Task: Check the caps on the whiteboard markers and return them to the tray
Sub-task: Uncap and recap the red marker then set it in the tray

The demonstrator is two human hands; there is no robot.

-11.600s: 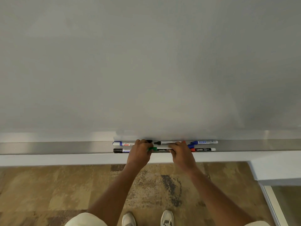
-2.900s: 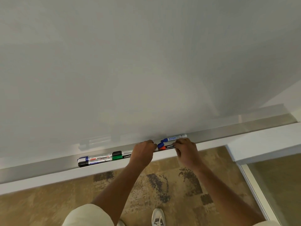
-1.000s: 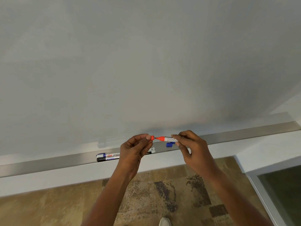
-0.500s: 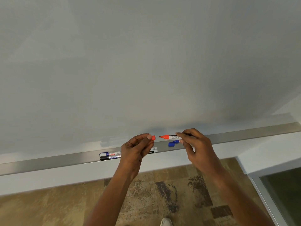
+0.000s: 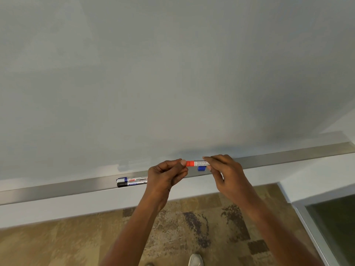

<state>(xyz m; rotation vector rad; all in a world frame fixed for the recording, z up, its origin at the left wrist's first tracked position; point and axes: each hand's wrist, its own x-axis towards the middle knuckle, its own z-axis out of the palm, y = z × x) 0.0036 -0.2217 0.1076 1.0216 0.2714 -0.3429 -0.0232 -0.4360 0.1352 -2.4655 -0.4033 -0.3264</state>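
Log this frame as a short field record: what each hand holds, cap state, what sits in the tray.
left hand: pinching the red cap
right hand: gripping the red marker by its barrel
cap state: on the marker's tip; full seating cannot be told
marker position: held above the tray
in tray: blue-capped marker, black-capped marker, side by side; blue cap under the held marker

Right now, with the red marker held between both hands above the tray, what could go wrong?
The red marker is pinched only by fingertips of the left hand and right hand; a slip could drop it to the floor. Whether its cap is fully seated cannot be told. Setting it down could nudge the blue-capped marker in the tray.
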